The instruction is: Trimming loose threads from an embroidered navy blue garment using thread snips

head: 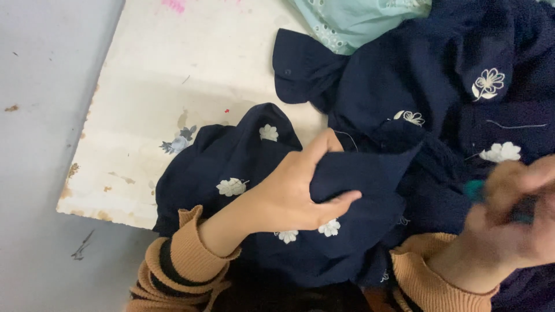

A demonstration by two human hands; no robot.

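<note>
Head view. I take the worn white tabletop board (173,75), stained and chipped along its edges, as the landmark. Across the board's right half and spilling over its near edge lies the navy blue woven garment with white embroidered flowers (404,86). I see my left hand (295,188) just past the board's near right corner, clenched on a fold of this garment: the thumb presses on top of the cloth and the fingers (341,202) curl beneath the fold, pinching it. The ribbed tan sleeve cuff with dark stripes (179,254) on that arm hangs below the board's near edge, over the grey floor (46,173).

My right hand (514,214) sits far to the right of the board, above the garment, and is blurred. It appears closed around a small teal object (475,189), but I cannot tell what that object is, nor exactly how the fingers grip it. A loose white thread (514,125) lies on the garment just above this hand. At the board's far right edge, a pale mint eyelet-trimmed cloth (352,20) rests partly under the navy garment.
</note>
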